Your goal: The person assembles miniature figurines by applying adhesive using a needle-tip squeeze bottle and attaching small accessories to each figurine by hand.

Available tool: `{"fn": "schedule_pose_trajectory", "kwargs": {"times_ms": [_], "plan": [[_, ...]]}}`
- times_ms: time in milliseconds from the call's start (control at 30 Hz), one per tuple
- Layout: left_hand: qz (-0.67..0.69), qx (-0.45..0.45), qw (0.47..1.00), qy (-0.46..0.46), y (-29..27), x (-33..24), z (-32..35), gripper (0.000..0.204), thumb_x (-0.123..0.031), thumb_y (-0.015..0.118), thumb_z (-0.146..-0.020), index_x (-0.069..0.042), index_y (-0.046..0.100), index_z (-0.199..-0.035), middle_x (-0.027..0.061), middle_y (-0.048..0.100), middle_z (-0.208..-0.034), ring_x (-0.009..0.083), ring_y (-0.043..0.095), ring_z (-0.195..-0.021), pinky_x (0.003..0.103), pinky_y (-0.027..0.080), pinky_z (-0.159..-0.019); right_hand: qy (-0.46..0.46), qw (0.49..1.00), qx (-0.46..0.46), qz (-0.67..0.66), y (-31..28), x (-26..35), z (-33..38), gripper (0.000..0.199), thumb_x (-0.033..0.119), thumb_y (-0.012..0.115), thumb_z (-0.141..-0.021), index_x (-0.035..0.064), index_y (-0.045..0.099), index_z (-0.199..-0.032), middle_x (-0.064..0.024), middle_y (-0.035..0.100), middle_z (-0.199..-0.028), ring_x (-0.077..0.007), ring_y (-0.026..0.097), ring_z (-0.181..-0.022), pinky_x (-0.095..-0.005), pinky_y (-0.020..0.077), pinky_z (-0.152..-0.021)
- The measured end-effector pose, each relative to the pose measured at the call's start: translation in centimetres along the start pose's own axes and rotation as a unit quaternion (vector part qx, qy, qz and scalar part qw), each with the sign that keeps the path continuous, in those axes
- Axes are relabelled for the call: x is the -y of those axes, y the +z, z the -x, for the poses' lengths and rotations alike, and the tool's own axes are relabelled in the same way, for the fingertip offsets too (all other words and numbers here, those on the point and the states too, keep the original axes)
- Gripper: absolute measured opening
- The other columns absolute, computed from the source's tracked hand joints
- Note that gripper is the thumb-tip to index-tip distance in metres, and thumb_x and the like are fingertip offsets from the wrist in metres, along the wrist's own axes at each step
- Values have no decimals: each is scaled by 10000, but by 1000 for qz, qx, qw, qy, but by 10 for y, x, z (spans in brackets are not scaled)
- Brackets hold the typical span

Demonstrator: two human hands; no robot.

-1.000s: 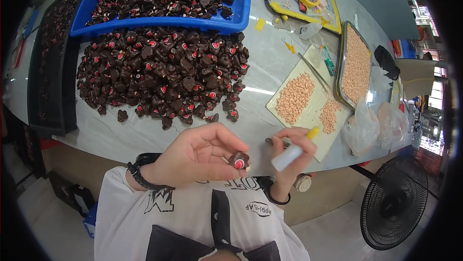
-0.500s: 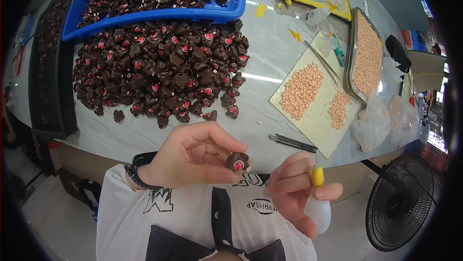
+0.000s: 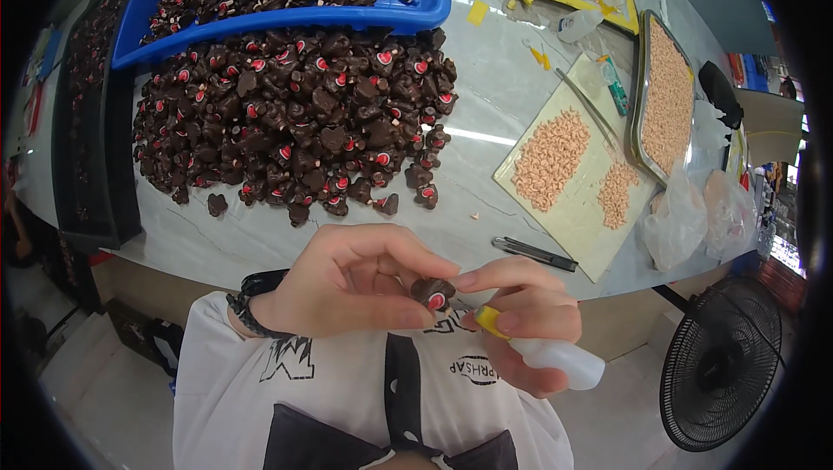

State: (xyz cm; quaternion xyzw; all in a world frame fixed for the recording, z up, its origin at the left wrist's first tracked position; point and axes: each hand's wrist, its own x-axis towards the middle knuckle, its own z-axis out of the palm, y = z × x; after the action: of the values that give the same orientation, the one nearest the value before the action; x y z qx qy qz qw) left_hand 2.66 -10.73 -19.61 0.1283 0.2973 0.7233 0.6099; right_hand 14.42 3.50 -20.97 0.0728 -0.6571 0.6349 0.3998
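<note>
Between the thumb and fingers of my left hand (image 3: 356, 283) sits a small dark brown figure (image 3: 433, 293) with a red and white spot facing up. Just right of it, my right hand (image 3: 525, 318) grips a white squeeze bottle (image 3: 555, 359) with a yellow neck (image 3: 491, 321). The bottle lies tilted, its yellow end toward the figure; whether the tip touches it I cannot tell. My right index fingertip is at the figure's edge. A big heap of similar brown figures (image 3: 295, 123) covers the table beyond my left hand.
A blue tray (image 3: 347, 19) of more figures stands behind the heap. Small pinkish pieces (image 3: 551, 157) lie on a pale board (image 3: 581, 244), with tweezers (image 3: 586, 105) across it. Nearby are a box cutter (image 3: 534, 253), a tray of pink pieces (image 3: 642, 144) and a fan (image 3: 720, 366).
My right hand has moved left to the figure. The squeeze bottle has swung from upright to tilted, yellow end leftward. My left hand keeps hold of the figure.
</note>
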Motion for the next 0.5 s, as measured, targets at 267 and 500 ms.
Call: {"fn": "schedule_pose_trajectory", "kwargs": {"times_ms": [267,500], "plan": [[-18,6,1000,-1,-1,-3,-1,362,130,585,-740,50,524,-1087,100,556,-1009,143,570,-926,253,488,-794,23,1000,5,15,3,4,-1,471,417,318,-919,-14,494,-846,-109,570,-573,-334,633,-669,-327,457,-437],[-2,-18,1000,-14,-1,-2,1,355,131,581,-742,48,502,-1078,108,572,-972,143,577,-915,252,490,-780,34,999,10,22,2,3,1,478,425,321,-916,-14,496,-840,-112,576,-584,-333,630,-657,-337,465,-444]]}}
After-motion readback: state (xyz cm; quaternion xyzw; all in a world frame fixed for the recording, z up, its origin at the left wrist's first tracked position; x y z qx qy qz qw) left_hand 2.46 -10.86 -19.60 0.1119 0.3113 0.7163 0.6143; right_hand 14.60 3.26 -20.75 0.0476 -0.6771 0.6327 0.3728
